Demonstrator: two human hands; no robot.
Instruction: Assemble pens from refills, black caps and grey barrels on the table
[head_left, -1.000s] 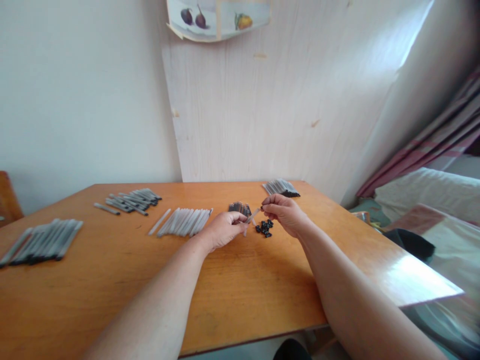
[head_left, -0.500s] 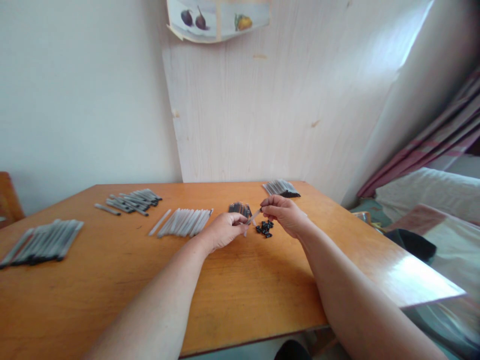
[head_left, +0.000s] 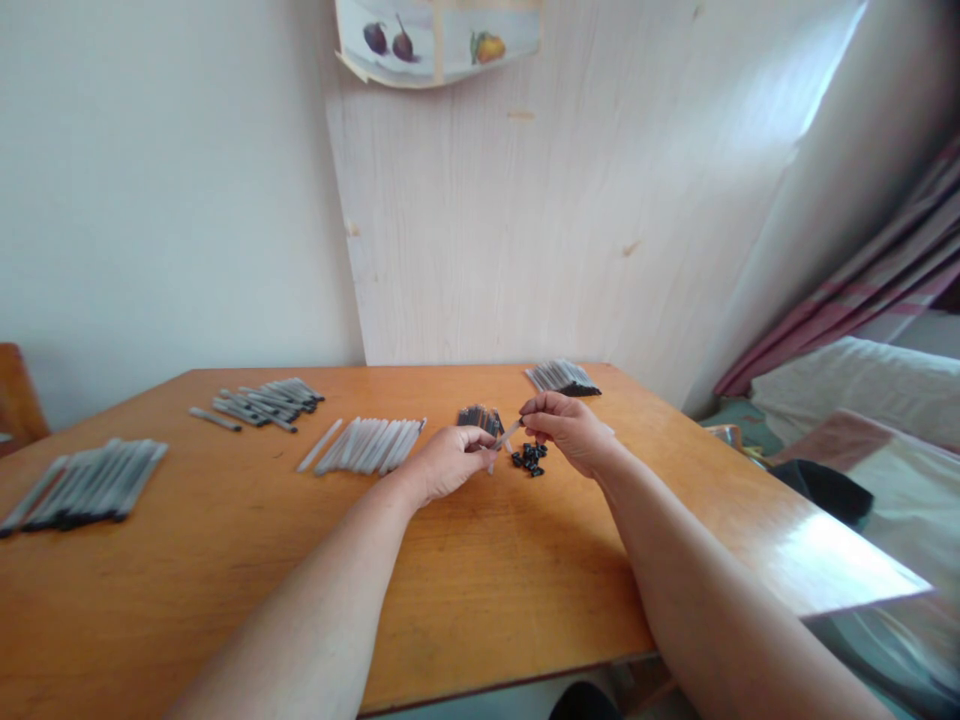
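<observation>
The place looks like a room in a home: pale bedding (head_left: 862, 385) and a pink-striped curtain (head_left: 847, 290) show at the right, beside a wooden table (head_left: 465, 600), and fruit pictures (head_left: 450, 65) hang on a wood-grained panel (head_left: 510, 230).

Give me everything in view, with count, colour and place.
Table: one, orange, foreground
Held tube: one, whitish, centre
Pale tubes: roughly a dozen, whitish, left of centre
Black-ended tubes: three groups, greyish, left front, left back, right back
Small parts: one pile, black, centre
Thin rods: one bundle, dark, centre
Board: one, pale, behind table
Fruit picture: one, multicoloured, on board
Curtain: one, pink and grey, right
Bedding: some, whitish, right
Dark object: one, black, right
Wooden piece: one, orange, left edge
Left grip: one, bare, on held tube
Right grip: one, bare, held tube's end
Forearms: two, bare, foreground
</observation>
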